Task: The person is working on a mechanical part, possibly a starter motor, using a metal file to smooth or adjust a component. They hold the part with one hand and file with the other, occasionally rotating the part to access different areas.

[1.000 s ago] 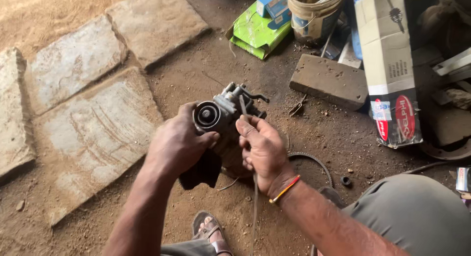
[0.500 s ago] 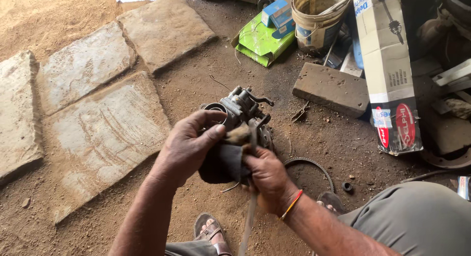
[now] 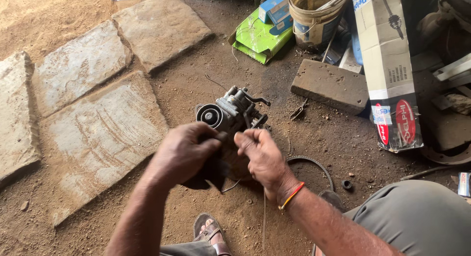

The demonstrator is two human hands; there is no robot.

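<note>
A grimy grey metal engine part with a round pulley [image 3: 230, 114] rests on the dirt floor just beyond my hands. My left hand [image 3: 184, 155] grips a dark cloth [image 3: 213, 172] against the near side of the part. Close beside it, my right hand [image 3: 260, 155], with a red and yellow band at the wrist, pinches a thin wire or string [image 3: 263, 212] that hangs down from its fingers. The near end of the part is hidden behind both hands.
Flat stone slabs [image 3: 98, 123] lie to the left. A grey brick [image 3: 331, 87], long cardboard box [image 3: 387, 74], dirty bucket [image 3: 314, 15] and green box [image 3: 257, 38] sit beyond. A rubber belt [image 3: 314, 165] and small ring [image 3: 347, 184] lie right. My sandalled foot [image 3: 211, 234] shows below.
The part has been lowered from my hands onto the ground. My hands have drawn back toward me, the left taking the cloth, the right the thin wire.
</note>
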